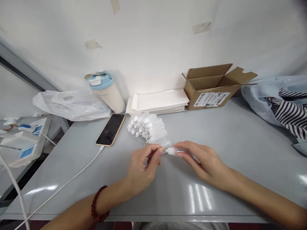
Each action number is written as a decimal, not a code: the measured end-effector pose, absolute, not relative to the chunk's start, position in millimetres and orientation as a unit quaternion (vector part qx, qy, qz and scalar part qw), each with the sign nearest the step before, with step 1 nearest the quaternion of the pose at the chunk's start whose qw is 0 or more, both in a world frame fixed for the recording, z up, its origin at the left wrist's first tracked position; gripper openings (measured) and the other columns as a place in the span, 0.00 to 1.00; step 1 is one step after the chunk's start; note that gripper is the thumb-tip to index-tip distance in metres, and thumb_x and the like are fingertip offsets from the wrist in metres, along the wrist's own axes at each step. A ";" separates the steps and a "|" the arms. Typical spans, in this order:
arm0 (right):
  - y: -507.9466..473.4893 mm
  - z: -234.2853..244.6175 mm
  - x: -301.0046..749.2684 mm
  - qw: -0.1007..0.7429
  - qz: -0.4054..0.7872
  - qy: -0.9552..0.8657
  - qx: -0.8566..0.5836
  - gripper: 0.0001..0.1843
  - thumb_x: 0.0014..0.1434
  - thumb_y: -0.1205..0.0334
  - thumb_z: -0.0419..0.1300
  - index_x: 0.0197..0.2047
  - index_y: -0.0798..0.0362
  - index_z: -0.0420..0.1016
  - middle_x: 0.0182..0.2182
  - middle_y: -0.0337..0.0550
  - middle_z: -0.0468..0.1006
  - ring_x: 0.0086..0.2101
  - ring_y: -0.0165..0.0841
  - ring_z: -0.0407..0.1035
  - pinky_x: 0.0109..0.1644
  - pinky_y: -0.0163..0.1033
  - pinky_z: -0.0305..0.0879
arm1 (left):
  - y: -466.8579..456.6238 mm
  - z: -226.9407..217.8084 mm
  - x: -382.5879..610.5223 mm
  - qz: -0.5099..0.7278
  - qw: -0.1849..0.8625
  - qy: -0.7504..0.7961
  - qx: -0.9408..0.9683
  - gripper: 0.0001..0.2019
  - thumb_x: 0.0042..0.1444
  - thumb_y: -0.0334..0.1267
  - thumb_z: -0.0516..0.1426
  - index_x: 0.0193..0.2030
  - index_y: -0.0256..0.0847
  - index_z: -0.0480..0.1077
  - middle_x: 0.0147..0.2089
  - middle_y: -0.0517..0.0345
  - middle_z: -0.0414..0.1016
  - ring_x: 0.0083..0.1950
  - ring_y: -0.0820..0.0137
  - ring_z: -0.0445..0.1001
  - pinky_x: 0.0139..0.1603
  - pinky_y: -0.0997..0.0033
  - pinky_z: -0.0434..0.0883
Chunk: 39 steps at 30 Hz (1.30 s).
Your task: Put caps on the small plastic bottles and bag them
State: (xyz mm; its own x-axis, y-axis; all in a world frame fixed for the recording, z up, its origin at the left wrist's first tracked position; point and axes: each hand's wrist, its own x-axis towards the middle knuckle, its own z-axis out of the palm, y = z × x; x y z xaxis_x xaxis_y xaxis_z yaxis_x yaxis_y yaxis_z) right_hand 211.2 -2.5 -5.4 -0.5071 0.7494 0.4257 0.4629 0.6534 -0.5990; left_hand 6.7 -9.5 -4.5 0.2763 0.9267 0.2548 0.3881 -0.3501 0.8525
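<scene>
My right hand point(203, 158) holds a small translucent dropper bottle point(170, 151) on its side between thumb and fingers, its white tip pointing left. At that tip, my left hand point(145, 166) is closed in a pinch; what lies between its fingertips is too small to make out. Just beyond both hands is a pile of similar translucent bottles point(153, 127), packed side by side. Their white tips and thin, string-like strips face left. A red beaded bracelet point(96, 204) circles my left wrist.
Behind the pile lies a stack of white envelopes or sleeves point(160, 100), beside an open cardboard box point(208, 91). To the left are a phone point(110, 129) with a white cable point(79, 174), a tumbler point(107, 92) and a plastic bag point(72, 105). Striped cloth point(287, 108) lies right.
</scene>
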 end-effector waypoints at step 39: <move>-3.3 -2.2 211.2 0.283 0.259 -0.854 -0.351 0.10 0.67 0.62 0.45 0.43 0.54 0.66 0.29 0.42 0.70 0.26 0.30 0.64 0.30 0.35 0.63 | -12.0 -0.8 7.5 0.373 0.260 0.408 0.792 0.07 0.60 0.29 0.49 0.32 0.38 0.64 0.20 0.65 0.65 0.20 0.78 0.62 0.22 0.79 0.61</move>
